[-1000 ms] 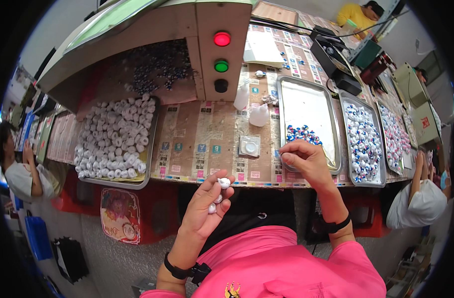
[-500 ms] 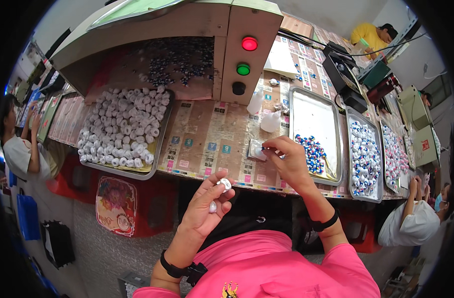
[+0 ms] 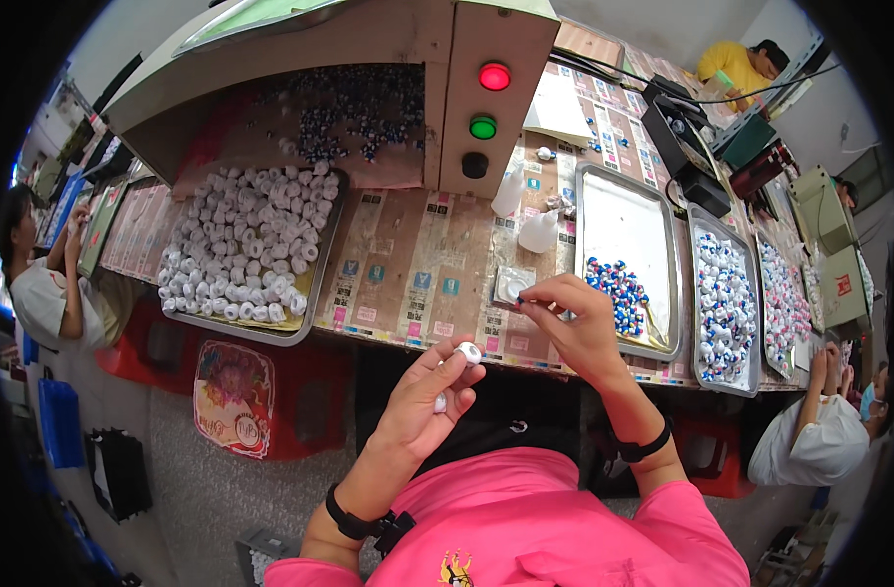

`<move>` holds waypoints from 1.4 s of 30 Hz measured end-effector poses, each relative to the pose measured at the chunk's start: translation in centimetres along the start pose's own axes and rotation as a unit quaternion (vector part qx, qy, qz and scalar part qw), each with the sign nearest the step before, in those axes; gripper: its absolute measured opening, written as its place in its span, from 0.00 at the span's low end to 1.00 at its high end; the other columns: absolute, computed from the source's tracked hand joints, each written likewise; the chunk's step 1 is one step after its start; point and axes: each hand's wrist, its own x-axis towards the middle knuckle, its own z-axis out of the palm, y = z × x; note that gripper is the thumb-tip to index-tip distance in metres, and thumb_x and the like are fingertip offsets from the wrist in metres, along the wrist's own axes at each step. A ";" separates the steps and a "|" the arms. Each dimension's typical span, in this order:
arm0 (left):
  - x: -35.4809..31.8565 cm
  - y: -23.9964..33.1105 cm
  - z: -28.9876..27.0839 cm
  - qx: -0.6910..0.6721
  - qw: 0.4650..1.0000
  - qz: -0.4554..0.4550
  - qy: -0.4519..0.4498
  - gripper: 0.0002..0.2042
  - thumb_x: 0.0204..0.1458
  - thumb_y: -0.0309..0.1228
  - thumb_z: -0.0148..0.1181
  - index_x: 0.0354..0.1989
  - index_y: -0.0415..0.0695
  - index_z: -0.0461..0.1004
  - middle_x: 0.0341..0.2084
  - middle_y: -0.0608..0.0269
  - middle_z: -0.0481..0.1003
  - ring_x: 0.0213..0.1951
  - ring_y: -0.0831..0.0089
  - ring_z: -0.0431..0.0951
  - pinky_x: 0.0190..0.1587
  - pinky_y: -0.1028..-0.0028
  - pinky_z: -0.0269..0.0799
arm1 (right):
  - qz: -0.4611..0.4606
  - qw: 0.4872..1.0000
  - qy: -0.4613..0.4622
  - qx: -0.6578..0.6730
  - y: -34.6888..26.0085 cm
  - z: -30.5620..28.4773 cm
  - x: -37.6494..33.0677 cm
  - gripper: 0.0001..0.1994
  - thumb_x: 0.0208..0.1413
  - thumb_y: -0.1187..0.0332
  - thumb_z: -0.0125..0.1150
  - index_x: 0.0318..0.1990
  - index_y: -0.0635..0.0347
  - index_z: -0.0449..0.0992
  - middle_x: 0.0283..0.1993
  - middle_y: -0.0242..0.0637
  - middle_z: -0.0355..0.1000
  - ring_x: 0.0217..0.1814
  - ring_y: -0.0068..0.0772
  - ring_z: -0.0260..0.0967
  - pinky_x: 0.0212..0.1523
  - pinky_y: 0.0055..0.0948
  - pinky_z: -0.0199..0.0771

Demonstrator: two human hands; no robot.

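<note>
My left hand (image 3: 422, 406) is raised in front of the table edge and holds small white ring-shaped parts (image 3: 468, 352), one pinched at the fingertips, another lower in the fingers. My right hand (image 3: 574, 328) hovers at the table's near edge with thumb and forefinger pinched on a tiny dark piece, right beside a small square white dish (image 3: 513, 285). A metal tray (image 3: 652, 210) with a heap of blue, red and white pieces (image 3: 618, 293) lies just right of that hand. A large tray of white ring parts (image 3: 241, 254) sits to the left.
A beige box with red, green and black buttons (image 3: 486, 108) stands at the back, two small white bottles (image 3: 530, 220) in front of it. More trays of pieces (image 3: 726, 303) extend to the right. Other people sit at left (image 3: 41, 284), lower right (image 3: 819, 435) and far back (image 3: 745, 64).
My right hand moved left from the tray of coloured pieces to the small white dish, pinching a piece. The left hand stayed raised with its white parts.
</note>
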 end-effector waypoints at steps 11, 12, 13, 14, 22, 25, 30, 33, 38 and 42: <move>0.4 -1.0 1.0 0.049 0.999 -0.016 -0.003 0.15 0.57 0.28 0.57 0.52 0.47 0.70 0.38 0.66 0.76 0.39 0.77 0.78 0.31 0.82 0.76 | 0.060 0.978 -0.070 0.186 -2.5 0.4 -3.5 0.09 0.49 0.76 0.65 0.39 0.62 0.80 0.35 0.38 0.76 0.34 0.25 0.72 0.32 0.21 0.72; 0.4 -1.1 1.0 0.050 0.999 -0.017 -0.003 0.15 0.57 0.28 0.57 0.52 0.47 0.70 0.38 0.66 0.76 0.39 0.77 0.78 0.31 0.82 0.76 | 0.061 0.978 -0.069 0.186 -2.5 0.4 -3.7 0.09 0.49 0.76 0.65 0.39 0.62 0.80 0.35 0.38 0.76 0.34 0.25 0.72 0.32 0.21 0.72; 0.4 -1.2 0.9 0.057 0.998 -0.016 0.007 0.14 0.57 0.27 0.57 0.51 0.46 0.71 0.37 0.65 0.76 0.38 0.77 0.78 0.31 0.81 0.76 | 0.071 0.976 -0.078 0.189 -2.5 0.4 -3.8 0.09 0.48 0.76 0.66 0.39 0.61 0.81 0.35 0.37 0.76 0.34 0.24 0.71 0.33 0.21 0.71; 0.5 -1.2 0.8 0.064 0.998 -0.015 0.017 0.13 0.56 0.27 0.57 0.51 0.45 0.71 0.36 0.64 0.76 0.37 0.76 0.78 0.30 0.81 0.76 | 0.081 0.974 -0.086 0.191 -2.4 0.5 -3.8 0.09 0.48 0.75 0.68 0.38 0.61 0.81 0.35 0.36 0.76 0.35 0.23 0.71 0.35 0.21 0.71; 0.9 -1.8 0.5 0.135 0.991 0.020 0.009 0.14 0.54 0.24 0.59 0.49 0.39 0.72 0.35 0.60 0.77 0.34 0.75 0.78 0.26 0.82 0.74 | 0.037 0.980 -0.086 0.177 -1.8 0.1 -3.9 0.09 0.46 0.78 0.67 0.37 0.61 0.81 0.32 0.38 0.76 0.33 0.26 0.73 0.33 0.22 0.72; 1.4 -2.0 1.0 0.153 0.988 -0.011 0.011 0.14 0.55 0.24 0.59 0.50 0.39 0.71 0.36 0.60 0.76 0.34 0.74 0.78 0.26 0.82 0.74 | 0.050 0.976 -0.102 0.187 -1.6 -1.0 -3.9 0.09 0.46 0.78 0.67 0.37 0.62 0.81 0.32 0.37 0.76 0.34 0.27 0.73 0.35 0.23 0.72; 1.0 -1.9 2.3 0.120 0.992 -0.026 -0.018 0.19 0.61 0.33 0.51 0.59 0.42 0.63 0.45 0.60 0.73 0.40 0.74 0.77 0.30 0.79 0.74 | 0.016 0.989 -0.020 0.147 -0.4 -3.6 -4.4 0.07 0.47 0.78 0.66 0.36 0.62 0.80 0.33 0.36 0.76 0.35 0.26 0.72 0.36 0.23 0.71; 0.3 -0.6 1.8 0.084 0.996 -0.016 0.012 0.18 0.57 0.22 0.48 0.57 0.41 0.64 0.48 0.59 0.72 0.45 0.72 0.74 0.32 0.77 0.74 | 0.062 0.982 0.176 -0.008 1.8 -8.2 -4.4 0.06 0.50 0.78 0.62 0.36 0.61 0.79 0.34 0.36 0.76 0.35 0.25 0.72 0.36 0.23 0.71; -0.5 0.6 0.9 0.104 0.994 -0.016 0.016 0.18 0.57 0.20 0.44 0.57 0.39 0.62 0.52 0.52 0.69 0.50 0.68 0.74 0.33 0.75 0.79 | 0.134 0.857 0.445 -0.223 11.0 -18.5 -7.6 0.05 0.50 0.78 0.61 0.35 0.61 0.78 0.36 0.35 0.73 0.33 0.25 0.71 0.32 0.22 0.71; -0.3 0.7 0.5 0.096 0.995 -0.020 -0.014 0.14 0.63 0.27 0.43 0.56 0.41 0.62 0.53 0.49 0.69 0.50 0.66 0.75 0.32 0.74 0.81 | 0.107 0.821 0.440 -0.347 15.0 -23.0 -9.7 0.09 0.48 0.78 0.61 0.38 0.61 0.78 0.39 0.38 0.71 0.37 0.34 0.71 0.38 0.28 0.73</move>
